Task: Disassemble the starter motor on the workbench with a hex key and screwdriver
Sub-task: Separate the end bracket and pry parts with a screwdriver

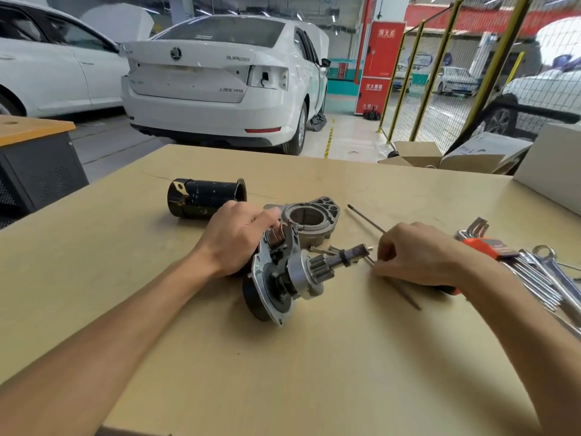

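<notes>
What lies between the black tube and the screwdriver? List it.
In the head view, the grey metal housing lies between the black tube and the screwdriver, with the left hand just in front of it.

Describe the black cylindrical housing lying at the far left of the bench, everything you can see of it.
The black cylindrical housing lies on its side on the workbench, apart from the rest of the motor. It looks like painted metal, scuffed with pale chips. Its right end is open, showing a thin rim; the left end shows a bright metal tab. It sits just behind the left hand, whose knuckles overlap its lower right edge in view; contact cannot be told.
</notes>
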Tool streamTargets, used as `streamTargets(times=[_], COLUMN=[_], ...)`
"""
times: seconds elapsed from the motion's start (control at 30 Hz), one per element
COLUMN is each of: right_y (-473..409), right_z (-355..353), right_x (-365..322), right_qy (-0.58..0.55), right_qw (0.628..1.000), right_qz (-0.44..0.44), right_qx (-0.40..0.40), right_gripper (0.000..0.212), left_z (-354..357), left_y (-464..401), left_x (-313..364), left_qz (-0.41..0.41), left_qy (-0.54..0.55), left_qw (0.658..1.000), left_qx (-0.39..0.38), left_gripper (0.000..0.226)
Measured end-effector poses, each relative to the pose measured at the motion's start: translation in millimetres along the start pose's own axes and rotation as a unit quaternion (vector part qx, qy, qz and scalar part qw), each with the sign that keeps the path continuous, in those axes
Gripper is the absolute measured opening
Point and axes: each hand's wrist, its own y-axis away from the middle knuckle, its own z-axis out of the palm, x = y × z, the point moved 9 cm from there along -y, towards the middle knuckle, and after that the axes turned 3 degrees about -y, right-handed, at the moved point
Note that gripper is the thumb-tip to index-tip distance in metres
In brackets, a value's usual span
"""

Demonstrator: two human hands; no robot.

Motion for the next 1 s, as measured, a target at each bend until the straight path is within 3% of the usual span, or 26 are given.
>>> streamTargets(times=[0.1,0.2,0.4,0.67,0.73,0.83,0.9,1.0], right_y=[-0.3,4.2,9.8,7.1,7.5,4.1,-0.5,1.9], right_z=[0.1,-18.9,-45.5,-43.9,-35.6,-14.7,-14.5,-37.4], right_x=[-5.3,0.8,13.5,20.4,19.3,11.3,9.0,34.8], right_qy=[0.019,-0.132,-0.455,-0.521,-0.498,-0.309,-0.209,-0.214], right_qw=[1.0,0.99,0.884,0.848,0.865,0.95,0.978,0.969], right_qz=[-0.003,-0.013,-0.061,-0.069,-0.057,-0.03,-0.025,0.028], right_qx=[-0.003,0.041,0.087,0.06,0.018,-0.025,0.016,0.121], right_gripper=[0.028,0.026,0.038,0.03,0.033,0.035,0.028,0.019], left_z=[0.4,0.4,1.4,2.9,2.8,2.7,2.6,2.1], left_y=[1.5,1.4,2.5,1.7,2.1,2.1,2.4,2.4], left_x=[1.2,3.9,9.0,7.0,7.7,8.8,9.4,10.2], left_qz=[-0.002,0.001,0.016,0.021,0.027,0.033,0.033,0.031], left_qy=[-0.003,0.009,-0.002,0.011,0.007,0.0,-0.004,-0.004], left_qw=[1.0,1.0,0.999,0.999,0.999,0.998,0.999,0.999], left_qx=[-0.012,-0.021,-0.035,-0.049,-0.046,-0.044,-0.044,-0.043], left_gripper=[0.067,0.052,0.062,0.063,0.064,0.067,0.071,0.074])
